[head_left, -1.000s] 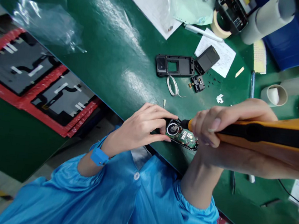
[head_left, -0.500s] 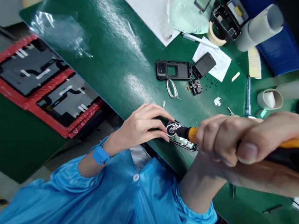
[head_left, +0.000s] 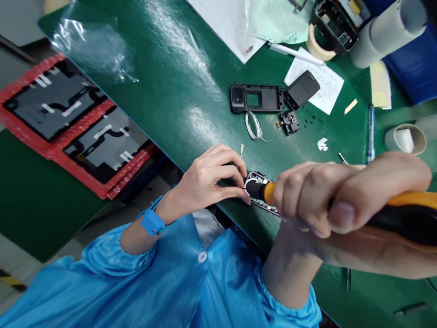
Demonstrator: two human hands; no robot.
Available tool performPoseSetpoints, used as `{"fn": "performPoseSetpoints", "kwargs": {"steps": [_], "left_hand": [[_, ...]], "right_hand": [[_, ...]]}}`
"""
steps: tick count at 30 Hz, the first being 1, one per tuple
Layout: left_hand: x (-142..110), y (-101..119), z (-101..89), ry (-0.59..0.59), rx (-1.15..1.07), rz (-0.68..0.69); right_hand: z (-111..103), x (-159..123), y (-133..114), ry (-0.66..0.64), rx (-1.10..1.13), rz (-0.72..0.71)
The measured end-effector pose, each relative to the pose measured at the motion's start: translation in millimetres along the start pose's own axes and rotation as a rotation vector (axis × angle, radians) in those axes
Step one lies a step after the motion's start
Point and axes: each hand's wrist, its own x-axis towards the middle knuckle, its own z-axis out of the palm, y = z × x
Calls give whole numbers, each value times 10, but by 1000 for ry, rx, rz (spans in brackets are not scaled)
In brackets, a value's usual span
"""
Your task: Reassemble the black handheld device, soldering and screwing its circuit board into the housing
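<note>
My right hand [head_left: 317, 196] is wrapped round a yellow-and-black power screwdriver [head_left: 425, 219]. The tool lies nearly level across the view, its dark nose pointing left. Under that nose is an opened electronic device [head_left: 264, 207] with a circuit board and a round white-ringed part, partly hidden by the screwdriver and my right hand. My left hand [head_left: 217, 177], with a blue wrist strap [head_left: 152, 222], grips the device's left end between bent fingers and thumb. The screwdriver's tip and whatever it touches cannot be made out.
Beyond my hands on the green table [head_left: 165, 74] lie a black device shell [head_left: 267, 100], a black cover [head_left: 302, 89], a small black module [head_left: 288, 122], tiny screws and a coiled white wire [head_left: 252, 126]. A cup [head_left: 390, 139] stands right; red-wrapped panels [head_left: 58, 101] sit lower left.
My right hand and the screwdriver have shifted left, so the nose now covers most of the round part. My left fingertips have curled in closer to it. The view has shifted slightly.
</note>
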Motion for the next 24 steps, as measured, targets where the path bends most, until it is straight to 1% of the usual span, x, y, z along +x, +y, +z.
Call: {"fn": "performPoseSetpoints", "kwargs": {"steps": [2,4,7,11,15,16,18,20,24], "left_hand": [[-9,-8,15,29,-7,9],[-17,-17,23,42,-9,11],[-20,-20,17,22,1,6],[-21,1,3,-18,44,-9],[-41,23,16,-55,112,5],[-47,25,20,-68,123,9],[-52,27,21,-99,140,18],[-49,28,12,-132,148,35],[-39,29,-21,-187,150,60]], "right_hand": [[18,1,33,2,-21,-3],[47,9,65,32,-14,-26],[87,27,82,58,-1,-24],[106,45,32,39,-16,65],[90,60,-59,51,-23,150],[81,59,-80,39,-33,171],[66,45,-112,-28,-68,224],[66,22,-123,-41,-79,203],[115,-25,-97,36,-70,131]]}}
